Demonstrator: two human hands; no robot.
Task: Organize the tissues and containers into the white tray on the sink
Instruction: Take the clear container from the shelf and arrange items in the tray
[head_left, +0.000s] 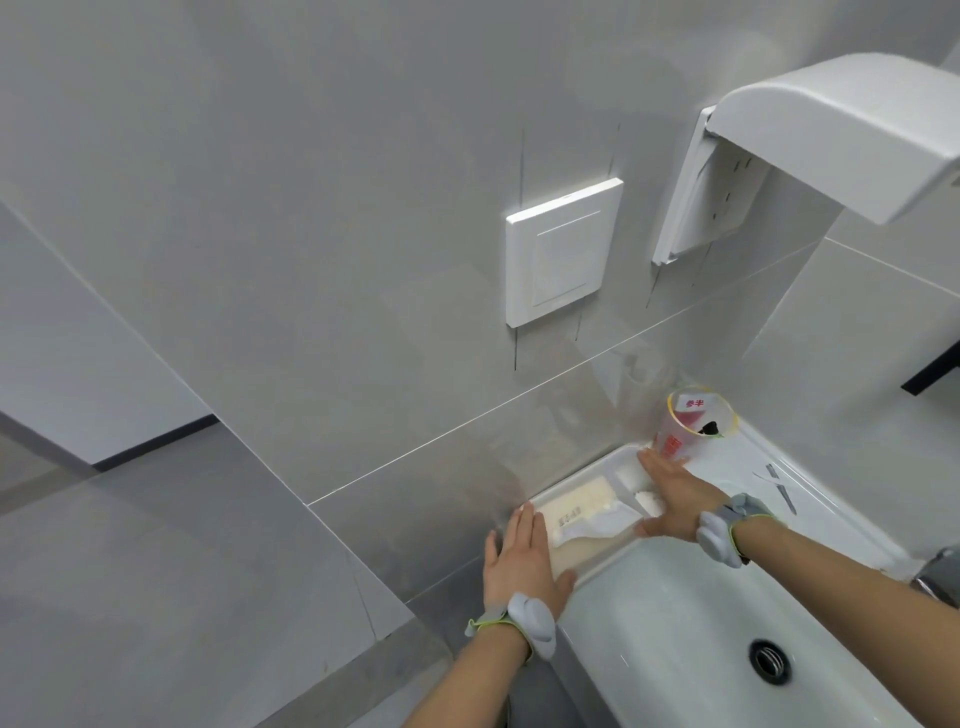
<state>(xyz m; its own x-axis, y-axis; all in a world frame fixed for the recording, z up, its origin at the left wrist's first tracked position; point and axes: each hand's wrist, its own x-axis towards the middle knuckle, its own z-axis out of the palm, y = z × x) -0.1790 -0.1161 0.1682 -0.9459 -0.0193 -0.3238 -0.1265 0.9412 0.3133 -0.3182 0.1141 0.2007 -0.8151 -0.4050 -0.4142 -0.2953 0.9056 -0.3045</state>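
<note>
A white tray (582, 475) lies on the back left ledge of the white sink (670, 613), against the wall. Inside it I see a pale tissue pack (579, 501) with a small label and loose white tissue (605, 522). My left hand (519, 558) rests flat on the tray's near left end, fingers together. My right hand (672, 491) lies flat across the tray's right end, fingers stretched toward a clear plastic cup (696, 423) with red print that stands upright just beyond the tray. Neither hand visibly grips anything.
The wall runs right behind the tray, with a white switch plate (561, 252) and an open white dispenser (810, 150) above. The sink's basin with its drain (770, 661) is at lower right. Thin grey items (779, 486) lie on the ledge's right part.
</note>
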